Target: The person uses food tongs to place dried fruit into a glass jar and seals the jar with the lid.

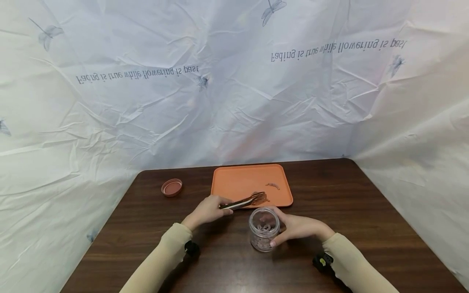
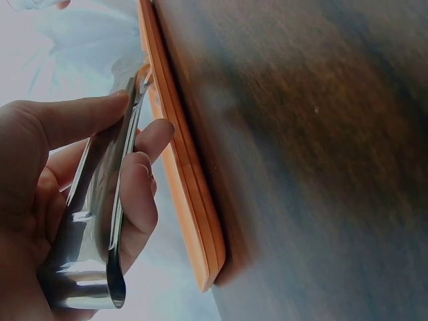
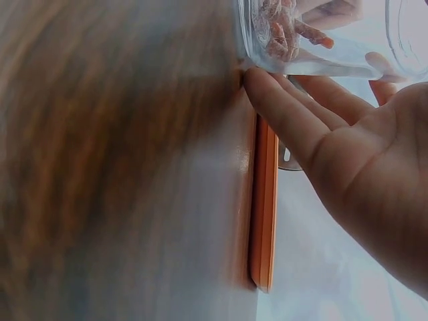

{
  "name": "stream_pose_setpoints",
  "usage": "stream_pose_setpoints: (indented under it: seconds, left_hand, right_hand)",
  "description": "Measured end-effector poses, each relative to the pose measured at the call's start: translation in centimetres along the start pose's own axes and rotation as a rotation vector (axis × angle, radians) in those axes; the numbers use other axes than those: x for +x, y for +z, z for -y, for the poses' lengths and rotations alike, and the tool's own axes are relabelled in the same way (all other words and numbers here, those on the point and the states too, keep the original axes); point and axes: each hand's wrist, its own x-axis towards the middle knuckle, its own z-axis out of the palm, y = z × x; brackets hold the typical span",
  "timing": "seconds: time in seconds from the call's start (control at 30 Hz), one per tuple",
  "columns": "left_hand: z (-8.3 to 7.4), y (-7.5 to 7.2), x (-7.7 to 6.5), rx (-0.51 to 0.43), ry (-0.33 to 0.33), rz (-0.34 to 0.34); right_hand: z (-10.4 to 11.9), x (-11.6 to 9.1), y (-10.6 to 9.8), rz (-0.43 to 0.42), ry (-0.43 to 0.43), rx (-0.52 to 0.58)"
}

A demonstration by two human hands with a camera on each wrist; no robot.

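Note:
Metal tongs (image 1: 239, 203) are held in my left hand (image 1: 208, 210), their tips low over the near part of the orange tray (image 1: 234, 179). In the left wrist view the thumb and fingers press the two arms of the tongs (image 2: 80, 267) from either side. Whether the tips grip a piece cannot be told. A curled pinkish piece (image 1: 272, 186), like a dried shrimp, lies on the tray. My right hand (image 1: 302, 227) holds a clear open jar (image 1: 253, 228) in front of the tray, upright or slightly tilted. Similar pieces (image 3: 277, 37) lie inside the jar.
A round reddish lid (image 1: 172, 187) rests on the dark wooden table (image 1: 351, 203), left of the tray. White printed sheeting (image 1: 234, 101) hangs behind the table and along its sides.

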Motion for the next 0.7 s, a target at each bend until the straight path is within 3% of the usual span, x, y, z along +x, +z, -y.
stream_pose_setpoints:
  seconds: [0.7]
  left_hand:
    - [-0.08,0.06,-0.08,-0.010,-0.002,-0.022]
  right_hand:
    - [-0.11,0.10,-0.09,-0.009,0.000,-0.030]
